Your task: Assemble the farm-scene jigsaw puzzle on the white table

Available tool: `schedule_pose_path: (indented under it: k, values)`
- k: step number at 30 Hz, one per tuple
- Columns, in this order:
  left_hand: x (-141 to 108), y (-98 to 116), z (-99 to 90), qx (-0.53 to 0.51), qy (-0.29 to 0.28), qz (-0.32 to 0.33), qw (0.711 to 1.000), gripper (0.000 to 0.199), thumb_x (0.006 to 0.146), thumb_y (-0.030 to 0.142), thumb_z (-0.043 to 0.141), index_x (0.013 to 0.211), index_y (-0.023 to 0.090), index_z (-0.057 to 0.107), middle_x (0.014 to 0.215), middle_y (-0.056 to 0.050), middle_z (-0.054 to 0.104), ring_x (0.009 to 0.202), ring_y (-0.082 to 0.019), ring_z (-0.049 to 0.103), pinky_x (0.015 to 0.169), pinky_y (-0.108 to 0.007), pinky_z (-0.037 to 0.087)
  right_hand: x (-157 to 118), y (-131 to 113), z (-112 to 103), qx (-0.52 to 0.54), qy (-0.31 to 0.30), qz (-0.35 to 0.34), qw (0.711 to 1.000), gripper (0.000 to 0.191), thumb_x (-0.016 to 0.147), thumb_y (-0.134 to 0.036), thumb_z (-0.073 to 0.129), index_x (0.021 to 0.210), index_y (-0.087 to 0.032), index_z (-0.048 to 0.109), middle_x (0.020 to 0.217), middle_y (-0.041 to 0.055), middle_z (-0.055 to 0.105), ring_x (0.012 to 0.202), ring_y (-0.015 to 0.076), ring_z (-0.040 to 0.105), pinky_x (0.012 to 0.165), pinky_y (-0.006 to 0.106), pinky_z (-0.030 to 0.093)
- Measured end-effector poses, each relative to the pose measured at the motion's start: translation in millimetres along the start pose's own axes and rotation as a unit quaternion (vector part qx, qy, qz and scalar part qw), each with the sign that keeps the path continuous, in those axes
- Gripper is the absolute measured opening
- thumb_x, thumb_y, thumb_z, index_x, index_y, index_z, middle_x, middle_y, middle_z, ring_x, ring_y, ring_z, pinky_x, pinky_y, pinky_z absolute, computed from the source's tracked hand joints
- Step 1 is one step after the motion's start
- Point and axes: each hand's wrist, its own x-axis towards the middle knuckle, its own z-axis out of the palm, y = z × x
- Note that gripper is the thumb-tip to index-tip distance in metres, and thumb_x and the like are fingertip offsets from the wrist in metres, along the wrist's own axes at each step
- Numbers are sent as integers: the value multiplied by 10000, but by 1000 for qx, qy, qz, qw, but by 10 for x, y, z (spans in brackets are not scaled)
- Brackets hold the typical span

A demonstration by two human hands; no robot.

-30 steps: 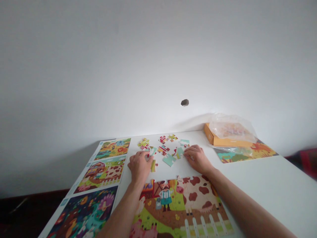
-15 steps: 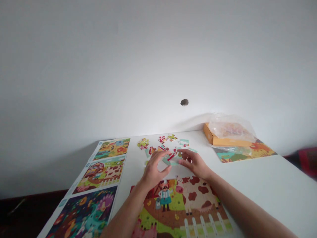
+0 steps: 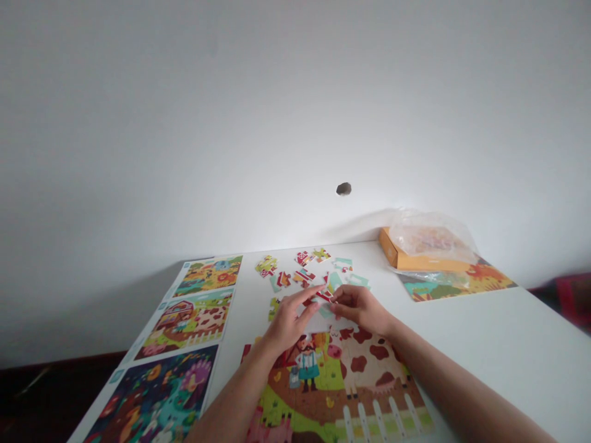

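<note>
jigsaw pieces (image 3: 303, 258) lie loose on the white desk (image 3: 517, 332), scattered in a patch just above a joined farm puzzle (image 3: 369, 375) showing a spotted cow and a farmer. the right hand (image 3: 362, 309) rests near the puzzle's top edge, its fingers (image 3: 340, 294) drawn narrow and closed on a small red-and-white piece (image 3: 324, 295), which sits between the two hands. the left hand (image 3: 289, 326) comes in from the other side and overlaps the puzzle's upper edge, its fingers (image 3: 307, 296) stretched out with their tips at that same piece; whether they grip it, i cannot tell. a mint-green piece (image 3: 357, 280) lies just beyond the right hand. a column of three printed puzzle pictures (image 3: 207, 277) runs along the desk's left side. in the far right corner, an orange cardboard box (image 3: 392, 258) and a clear plastic bag (image 3: 431, 240) sit on another printed picture (image 3: 455, 283).
</note>
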Motion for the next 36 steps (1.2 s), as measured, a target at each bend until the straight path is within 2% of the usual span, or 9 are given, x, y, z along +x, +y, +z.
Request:
schedule_pose_path:
  k: [4,10,14,17,19,21,25,32,36]
  values:
    - [-4,31,10,-6,-7,5,1000,388,918,304,486,1294,237,555,999,-48,703,898,-165,649,865,-295,510,-18,-73,23,-21,18,-43,999,363,804,-401,685,1082,-187,591,683,-40,548,572,88,502,532,223,392]
    - [-27,41,39,-36,-13,-39,998,376,875,315,560,1241,228,556,1011,-59,695,917,-188,653,846,-309,514,-9,-21,51,80,24,-8,997,378,769,-444,695,985,-222,477,820,-17,576,597,129,618,519,249,473]
    - [-14,27,31,15,-32,18,999,293,905,292,512,1166,251,640,1003,-48,698,893,-171,640,841,-292,505,-23,15,12,-52,43,-46,997,392,812,-373,658,1145,-225,513,714,-48,512,565,95,504,508,215,398]
    - [9,-51,-17,91,27,21,995,270,902,272,513,1127,248,660,961,-43,708,931,-184,620,873,-309,487,-30,2,-38,-182,51,-72,979,291,852,-313,598,1123,-210,610,664,-44,482,584,100,440,553,228,368]
    - [21,-138,-76,177,125,-39,975,255,898,229,495,1092,228,659,1059,-55,695,1024,-203,587,948,-351,444,-26,5,-76,-244,51,-66,966,249,860,-295,573,1079,-209,652,649,-40,489,572,105,433,559,237,359]
    - [23,-230,-139,276,189,-141,932,330,852,215,541,1174,229,611,1207,-75,643,1136,-257,526,987,-429,399,-14,36,-114,-296,64,-60,951,249,862,-290,561,1078,-215,661,648,-33,515,571,114,456,568,244,367]
    - [16,-343,-208,352,141,-255,890,470,819,295,576,1283,232,532,1266,-109,609,1201,-348,440,914,-535,394,32,145,-185,-382,116,-65,914,260,877,-310,552,1102,-229,655,793,27,626,717,169,572,693,283,436]
    - [32,-362,-208,338,135,-246,898,427,821,284,573,1245,226,564,1213,-103,615,1126,-315,503,901,-475,422,74,224,-248,-425,144,-60,892,259,882,-310,566,1116,-232,644,935,62,667,868,208,614,799,318,468]
    - [41,-417,-212,273,183,-212,921,448,773,208,626,1218,208,576,1115,-100,603,1078,-268,562,917,-404,456,84,267,-256,-418,143,-78,894,240,879,-295,573,1097,-222,641,1014,67,670,946,216,611,861,327,468]
